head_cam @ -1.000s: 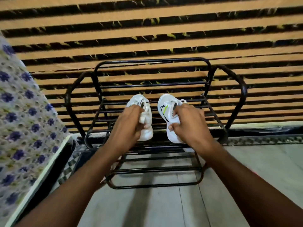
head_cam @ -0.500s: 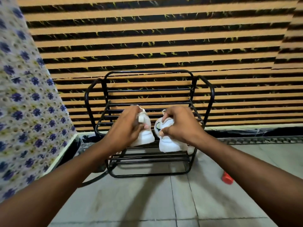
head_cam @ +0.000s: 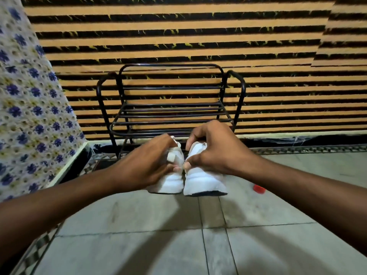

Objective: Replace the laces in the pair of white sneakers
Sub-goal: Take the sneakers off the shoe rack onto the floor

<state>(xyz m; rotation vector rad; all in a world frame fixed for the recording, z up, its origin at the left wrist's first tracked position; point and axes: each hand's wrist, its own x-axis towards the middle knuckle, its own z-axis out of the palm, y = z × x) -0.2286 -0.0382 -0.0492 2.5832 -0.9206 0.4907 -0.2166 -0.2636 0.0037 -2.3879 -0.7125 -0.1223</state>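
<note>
two white sneakers held side by side, heels toward the camera, in front of a black metal shoe rack and above the grey tiled floor. left sneaker gripped by the left hand, fingers curled over its top and outer side, thumb tip pressed against the inner heel edge. right sneaker gripped by the right hand, fingers wrapped over the collar, thumb pinching the inner heel edge close to the left thumb. heels of the pair touching or nearly so; dark soles visible along the lower edges. both apparently lifted clear of the floor, though contact with it hard to tell. laces mostly hidden under the hands; only a small white tab showing above the left sneaker.

rack standing against a wall of orange and black horizontal stripes, no shoes visible on its shelves. patterned cloth with blue flowers draped at the left edge of the view. small red object lying on the floor to the right of the sneakers, well apart from them. shadows of both forearms falling across the tiles below.
</note>
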